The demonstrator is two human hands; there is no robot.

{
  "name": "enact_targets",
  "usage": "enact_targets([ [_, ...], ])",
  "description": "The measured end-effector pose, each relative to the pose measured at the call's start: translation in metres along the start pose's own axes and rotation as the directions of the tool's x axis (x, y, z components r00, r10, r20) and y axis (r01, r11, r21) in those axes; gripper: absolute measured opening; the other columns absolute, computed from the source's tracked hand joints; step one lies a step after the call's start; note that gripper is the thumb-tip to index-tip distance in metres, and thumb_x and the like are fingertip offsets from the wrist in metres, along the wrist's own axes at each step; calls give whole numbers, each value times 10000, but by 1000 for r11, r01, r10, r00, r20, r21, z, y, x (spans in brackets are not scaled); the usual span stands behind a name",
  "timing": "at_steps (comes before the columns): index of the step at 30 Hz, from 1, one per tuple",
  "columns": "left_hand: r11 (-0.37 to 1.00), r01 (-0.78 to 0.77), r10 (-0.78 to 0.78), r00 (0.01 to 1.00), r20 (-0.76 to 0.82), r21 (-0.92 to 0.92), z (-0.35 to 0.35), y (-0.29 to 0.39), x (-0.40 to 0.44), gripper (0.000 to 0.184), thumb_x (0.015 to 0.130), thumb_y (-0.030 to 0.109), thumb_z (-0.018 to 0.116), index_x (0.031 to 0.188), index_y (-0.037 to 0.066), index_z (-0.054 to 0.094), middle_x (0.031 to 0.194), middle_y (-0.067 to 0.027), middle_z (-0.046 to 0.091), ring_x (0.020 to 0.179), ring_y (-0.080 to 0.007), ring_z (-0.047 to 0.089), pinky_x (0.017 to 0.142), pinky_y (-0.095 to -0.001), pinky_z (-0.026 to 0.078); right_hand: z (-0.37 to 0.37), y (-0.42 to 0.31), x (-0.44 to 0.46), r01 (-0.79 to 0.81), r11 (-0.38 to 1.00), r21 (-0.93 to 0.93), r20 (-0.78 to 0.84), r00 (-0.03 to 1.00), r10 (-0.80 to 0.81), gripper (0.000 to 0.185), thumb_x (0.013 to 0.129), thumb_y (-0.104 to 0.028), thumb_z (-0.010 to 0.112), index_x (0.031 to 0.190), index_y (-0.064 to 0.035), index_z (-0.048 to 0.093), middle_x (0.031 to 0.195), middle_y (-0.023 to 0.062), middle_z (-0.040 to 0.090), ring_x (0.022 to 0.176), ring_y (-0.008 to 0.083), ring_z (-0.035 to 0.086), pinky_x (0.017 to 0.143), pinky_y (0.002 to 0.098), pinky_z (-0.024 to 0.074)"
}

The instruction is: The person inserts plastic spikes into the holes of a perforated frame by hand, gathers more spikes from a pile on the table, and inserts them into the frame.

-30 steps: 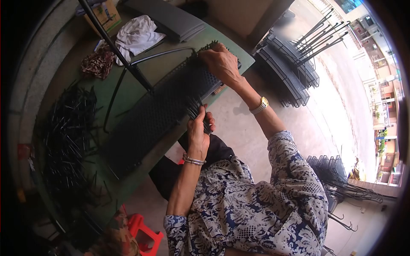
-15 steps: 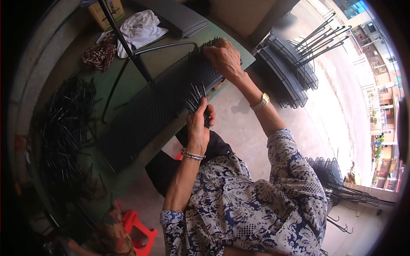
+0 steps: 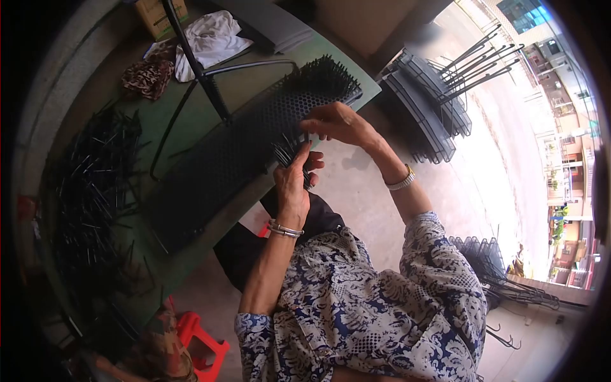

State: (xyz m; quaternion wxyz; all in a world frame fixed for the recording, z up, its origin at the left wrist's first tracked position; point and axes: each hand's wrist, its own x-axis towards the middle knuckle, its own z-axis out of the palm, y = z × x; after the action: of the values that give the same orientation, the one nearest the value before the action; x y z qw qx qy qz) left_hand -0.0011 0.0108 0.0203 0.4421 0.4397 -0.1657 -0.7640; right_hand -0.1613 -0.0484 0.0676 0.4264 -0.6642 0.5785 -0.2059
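Note:
My left hand [image 3: 294, 184] is wrapped round a bundle of thin black rods [image 3: 286, 149], their tips fanning out above the thumb. Just above it, my right hand [image 3: 340, 123] has its fingers pinched together at the tips of the bundle; whether a rod is between them is too small to tell. Behind both hands a long black perforated panel [image 3: 235, 153] lies across the green table [image 3: 267, 71]. Many short black rods [image 3: 324, 75] stand upright in the holes at its far right end.
A heap of black rods [image 3: 95, 191] covers the table's left side. A black metal frame [image 3: 205, 79] rises over the panel. White cloth [image 3: 210, 41], patterned cloth [image 3: 147, 77] and grey sheets [image 3: 270, 28] lie behind. Stacked mesh racks [image 3: 420, 102] stand right; a red stool [image 3: 207, 344] is below.
My right hand has left the rods standing at the panel's far end and come down to the bundle in my left hand. The left hand still holds the bundle.

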Motion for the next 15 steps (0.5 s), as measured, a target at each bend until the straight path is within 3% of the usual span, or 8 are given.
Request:
enact_targets([
  [1, 1000, 5, -5, 1000, 2, 0, 1, 0, -2, 212, 865, 235, 696, 975, 57, 661, 784, -61, 691, 635, -110, 627, 432, -220, 346, 4, 8, -1, 78, 992, 94, -13, 997, -77, 320, 919, -328, 627, 926, -13, 684, 727, 48, 640, 659, 101, 599, 572, 273, 492],
  [5, 999, -8, 8, 1000, -2, 41, 2, 2, -3, 224, 869, 240, 686, 989, 53, 660, 855, -79, 710, 730, -140, 677, 462, -219, 369, -1, 7, -2, 26, 978, 205, 52, 998, -38, 299, 916, -290, 632, 952, 2, 680, 745, 60, 643, 685, 106, 614, 598, 268, 504],
  [7, 999, -13, 13, 1000, 0, 53, 1, 2, -3, 230, 871, 240, 682, 996, 47, 660, 873, -83, 712, 748, -149, 684, 473, -219, 376, 0, 8, -3, 13, 937, 349, 55, 998, -34, 271, 919, -246, 625, 970, 14, 678, 761, 65, 650, 710, 115, 631, 630, 259, 523],
  [11, 996, -29, 26, 999, 28, 87, 0, -3, -3, 275, 879, 253, 674, 1038, 29, 651, 914, -96, 712, 785, -177, 694, 485, -223, 390, -3, 4, -8, -2, 942, 335, 65, 998, -21, 253, 930, -212, 607, 1003, 22, 671, 783, 77, 661, 720, 125, 642, 652, 256, 540],
  [13, 995, -28, 24, 999, 41, 98, 2, -3, -2, 295, 884, 264, 670, 1056, 25, 646, 928, -100, 710, 798, -187, 697, 487, -226, 397, -5, 2, -16, 36, 930, 367, -15, 999, -33, 214, 928, -177, 587, 956, 26, 650, 769, 80, 669, 711, 133, 649, 632, 251, 526],
  [15, 999, -20, 21, 998, 52, -26, 3, 0, -1, 331, 891, 291, 664, 1087, 26, 636, 957, -115, 707, 820, -210, 702, 494, -230, 420, -10, 5, -12, 98, 923, 373, -219, 976, -15, 191, 929, -144, 556, 937, 29, 636, 741, 83, 669, 687, 151, 651, 628, 262, 528],
])
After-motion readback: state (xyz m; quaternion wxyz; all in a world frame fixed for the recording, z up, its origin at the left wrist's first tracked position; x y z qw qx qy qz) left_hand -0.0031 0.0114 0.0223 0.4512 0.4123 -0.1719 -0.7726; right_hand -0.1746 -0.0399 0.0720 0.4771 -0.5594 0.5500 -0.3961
